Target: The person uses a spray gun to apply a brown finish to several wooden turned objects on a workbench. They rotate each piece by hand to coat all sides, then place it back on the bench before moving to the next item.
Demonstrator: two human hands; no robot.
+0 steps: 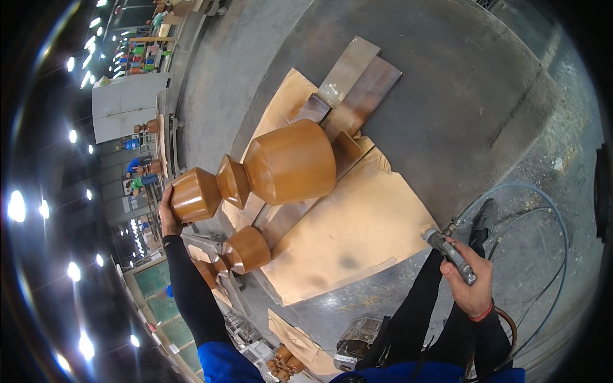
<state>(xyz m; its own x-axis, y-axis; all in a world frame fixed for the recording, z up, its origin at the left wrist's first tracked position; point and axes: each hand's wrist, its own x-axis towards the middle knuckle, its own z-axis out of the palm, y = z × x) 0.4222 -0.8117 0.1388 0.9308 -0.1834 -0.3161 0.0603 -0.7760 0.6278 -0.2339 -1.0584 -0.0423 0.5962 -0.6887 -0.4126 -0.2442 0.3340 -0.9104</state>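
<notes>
At the far left of the work, the left hand (pixel 169 210) is clasping the narrower end of a glossy brown turned piece (pixel 290 163), its fingers curling over the rim; how far they are wrapping the hidden side, I cannot tell. The piece is lying just to the right of this hand, its long axis running away from the palm, rightward and slightly upward across the view, through a pinched collar to the broad drum at the other end. Below it, a smaller brown piece (pixel 248 250) of similar shape is sitting apart from the hand.

In the middle, the drum is showing in front of flat boards (pixel 348 70) and a sheet of brown paper (pixel 345 236), which is spreading out below and to the right.

Farther right, the right hand (pixel 471 281) is closing round the metal body of a spray gun (pixel 450 255), whose front end is pointing up and left, toward the drum. A gap is separating gun and drum: the left hand is the one touching the piece, while the right is standing well apart, facing its broad end. At the right edge, a bluish hose (pixel 564 236) is looping past a dark shoe (pixel 485 217).
</notes>
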